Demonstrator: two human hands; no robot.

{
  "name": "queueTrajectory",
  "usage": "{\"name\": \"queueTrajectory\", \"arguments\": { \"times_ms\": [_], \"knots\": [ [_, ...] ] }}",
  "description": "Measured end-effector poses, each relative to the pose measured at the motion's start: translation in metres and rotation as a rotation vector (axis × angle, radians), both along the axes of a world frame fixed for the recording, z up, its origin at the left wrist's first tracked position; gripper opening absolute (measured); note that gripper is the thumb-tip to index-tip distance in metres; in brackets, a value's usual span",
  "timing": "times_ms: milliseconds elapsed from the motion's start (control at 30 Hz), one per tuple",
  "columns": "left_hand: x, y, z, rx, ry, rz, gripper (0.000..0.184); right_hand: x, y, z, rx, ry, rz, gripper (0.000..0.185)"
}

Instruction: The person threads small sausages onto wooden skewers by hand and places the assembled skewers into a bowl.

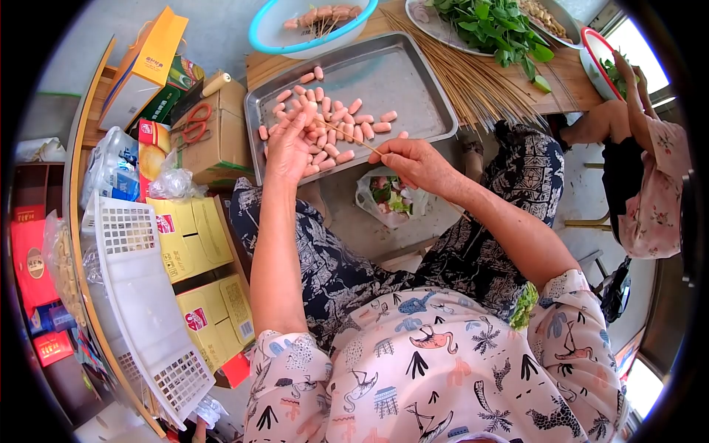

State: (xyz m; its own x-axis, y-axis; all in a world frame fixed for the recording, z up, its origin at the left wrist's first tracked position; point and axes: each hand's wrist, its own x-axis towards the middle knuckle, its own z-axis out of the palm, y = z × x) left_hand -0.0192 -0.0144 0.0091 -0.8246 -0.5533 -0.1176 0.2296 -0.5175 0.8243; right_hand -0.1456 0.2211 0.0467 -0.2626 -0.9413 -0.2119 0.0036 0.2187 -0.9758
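Note:
Over the near left part of the metal tray, my left hand pinches a small pink sausage between its fingertips. My right hand is closed around a thin bamboo skewer, which slants up and left so that its tip end meets the fingers of my left hand. Whether the tip is inside the sausage is hidden by those fingers. Many loose short sausages lie in the tray below and beside my left hand.
A blue-rimmed basin holds skewered sausages. Bundled bamboo skewers lie right of the tray, near leafy greens. Scissors rest on a cardboard box. A plastic bag hangs below. Another person's arm is at right.

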Motion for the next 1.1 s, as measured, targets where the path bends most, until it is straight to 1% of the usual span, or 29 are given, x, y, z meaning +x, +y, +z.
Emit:
{"name": "queueTrajectory", "arguments": {
  "times_ms": [200,433,500,633,700,833,1100],
  "knots": [
    [0.0001,0.0001,0.0004,0.082,-0.008,-0.058,0.028,0.0008,-0.0005,-0.0015,0.009,-0.019,-0.006,0.022],
    [0.0000,0.0027,0.0032,0.128,-0.040,-0.013,0.032,0.0035,-0.0001,-0.0014,-0.018,-0.006,-0.008,0.022],
    [0.0015,0.0012,0.0029,0.113,-0.040,-0.065,0.033,0.0037,-0.0003,-0.0017,-0.025,0.005,-0.007,0.022],
    [0.0016,-0.0003,0.0019,0.128,-0.048,-0.069,0.034,0.0048,-0.0004,-0.0014,-0.029,0.005,-0.006,0.022],
    [0.0011,-0.0008,0.0028,0.135,-0.031,-0.117,0.034,0.0056,-0.0006,-0.0015,-0.032,0.013,-0.010,0.022],
    [-0.0003,0.0010,0.0030,0.173,-0.021,-0.086,0.033,0.0060,-0.0011,-0.0029,-0.056,0.014,-0.014,0.021],
    [-0.0017,0.0060,0.0076,0.209,-0.035,-0.228,0.033,0.0073,-0.0018,-0.0051,-0.072,-0.025,-0.022,0.022]
  ]
}}
